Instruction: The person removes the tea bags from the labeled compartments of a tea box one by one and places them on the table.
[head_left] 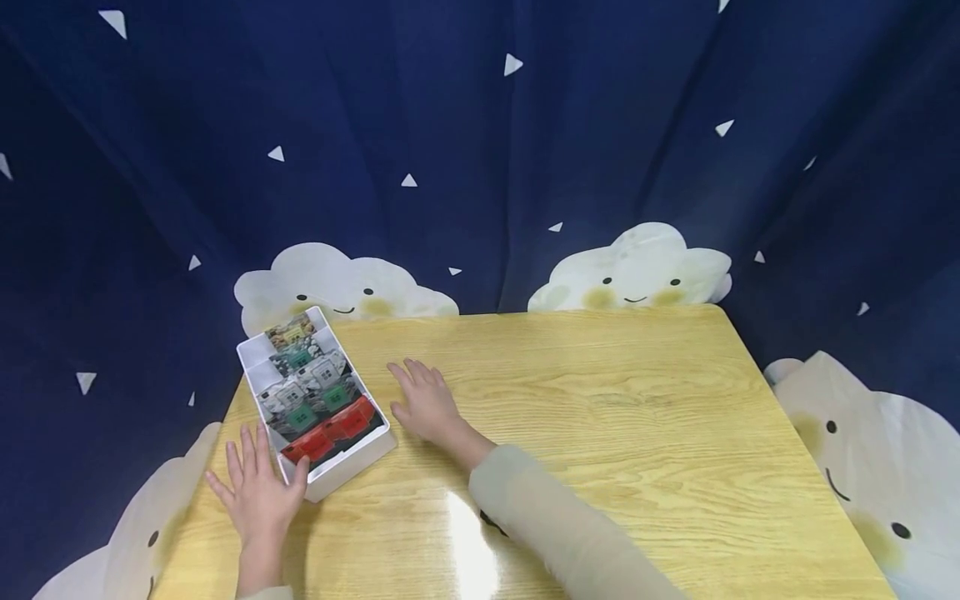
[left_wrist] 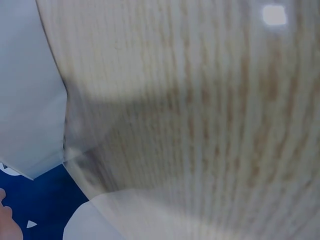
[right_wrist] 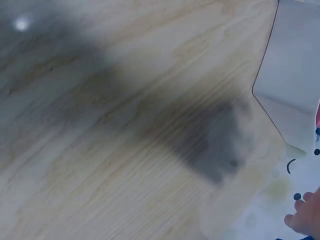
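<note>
A white open-topped box [head_left: 345,467] stands at the left of the table, set at a slant. Inside it are small flat packets in rows: red packets [head_left: 348,419] at the near end, then green packets [head_left: 302,416], white packets [head_left: 324,372] and a yellow-brown packet [head_left: 291,333] at the far end. My left hand [head_left: 258,496] has its fingers spread along the box's left side, the thumb over the near corner. Just off the right side is my right hand [head_left: 429,407], fingers loosely extended and holding nothing. Both wrist views show the box's outer wall [left_wrist: 30,90] [right_wrist: 292,55].
The wood-grain table [head_left: 637,433] runs wide to the right. Behind it hangs a dark blue curtain [head_left: 465,125] with white triangles and smiling clouds. A small dark thing [head_left: 491,523] shows partly from under the right sleeve [head_left: 555,517].
</note>
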